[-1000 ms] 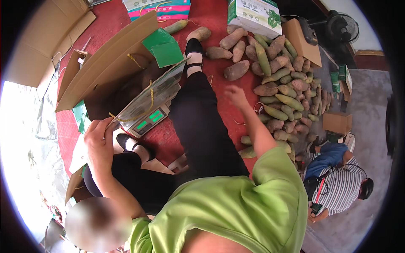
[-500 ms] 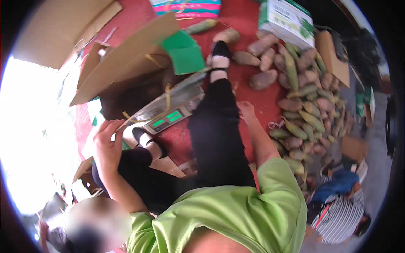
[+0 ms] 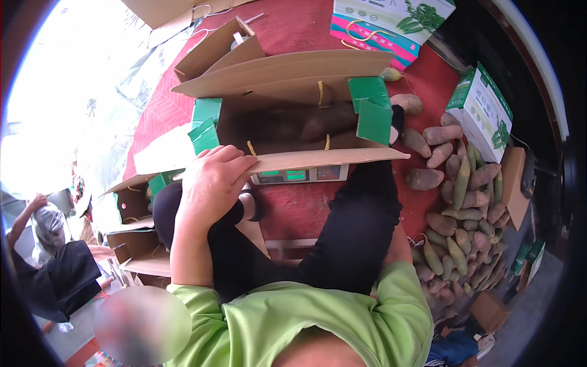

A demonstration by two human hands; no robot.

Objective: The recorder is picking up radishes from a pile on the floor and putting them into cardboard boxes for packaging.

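Note:
My left hand has its fingers over the near flap of an open cardboard box, gripping the flap's left end. The box has green side flaps and yellow rope handles. Its dark inside shows a blurred, rounded shape that I cannot make out. Under the near flap shows a scale with a lit green display. Of my right arm, only the forearm is visible beside my right thigh; the hand is hidden behind my leg.
Pinkish and green root vegetables lie heaped on the right. A white and green carton stands beyond them. Further cartons are at my left. A small open box sits behind the big one. Another person is at far left.
The view has turned left, so the box and heap appear shifted. The near flap lies flatter under my left hand. My right hand, visible earlier beside my right leg, has gone behind it.

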